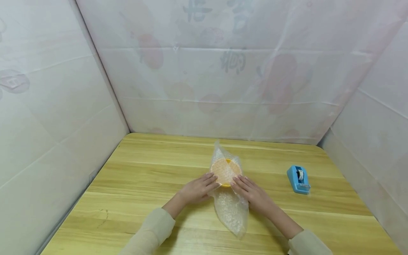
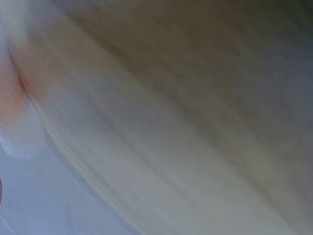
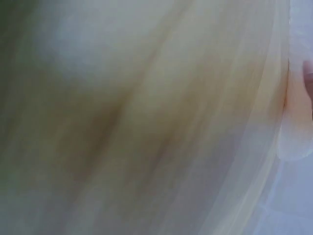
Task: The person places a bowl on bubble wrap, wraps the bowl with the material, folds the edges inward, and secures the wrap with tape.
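On the table, in the head view, a round orange-yellow object [image 1: 228, 161], like a plate or shallow bowl, lies under clear bubble wrap [image 1: 231, 211]. Flaps of the wrap are folded over its top, and pointed ends stretch away from me and toward me. My left hand [image 1: 198, 188] rests its extended fingers on the wrap at the object's left edge. From the right side, my right hand [image 1: 254, 195] lays its fingers on the wrap at the near right edge. Both wrist views are mostly blurred table, with the bubble wrap [image 2: 25, 139] at the side.
A blue tape dispenser [image 1: 299, 180] with a small roll of tape stands to the right on the wooden table [image 1: 143, 170]. Pale fabric walls [image 1: 197, 78] enclose the table at the back and on both sides.
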A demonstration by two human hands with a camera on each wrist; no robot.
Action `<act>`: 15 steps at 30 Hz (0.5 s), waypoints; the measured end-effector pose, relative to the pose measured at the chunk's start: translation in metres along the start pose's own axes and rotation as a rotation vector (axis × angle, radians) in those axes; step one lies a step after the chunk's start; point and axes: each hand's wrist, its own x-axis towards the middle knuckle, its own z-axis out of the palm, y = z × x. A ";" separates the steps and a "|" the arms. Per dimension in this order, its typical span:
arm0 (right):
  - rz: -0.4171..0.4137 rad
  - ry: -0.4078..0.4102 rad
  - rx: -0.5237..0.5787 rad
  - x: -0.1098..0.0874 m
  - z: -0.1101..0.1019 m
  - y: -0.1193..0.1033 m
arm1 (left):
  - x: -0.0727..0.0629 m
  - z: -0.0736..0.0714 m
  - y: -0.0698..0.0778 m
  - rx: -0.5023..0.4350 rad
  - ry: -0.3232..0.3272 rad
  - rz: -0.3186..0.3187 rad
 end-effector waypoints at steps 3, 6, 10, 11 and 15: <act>0.032 -0.004 0.062 0.000 -0.001 0.000 | 0.000 0.002 0.000 0.009 0.039 0.004; 0.080 -0.016 0.135 0.000 -0.002 -0.001 | 0.000 0.004 0.001 -0.013 0.071 -0.006; 0.166 -0.033 0.250 0.002 -0.005 -0.001 | 0.001 0.002 0.002 -0.095 0.105 -0.042; 0.192 -0.039 0.281 0.003 -0.006 -0.002 | 0.001 0.002 0.003 -0.117 0.108 -0.053; 0.301 -0.069 0.392 0.006 -0.009 -0.003 | 0.002 0.000 0.003 -0.203 0.104 -0.088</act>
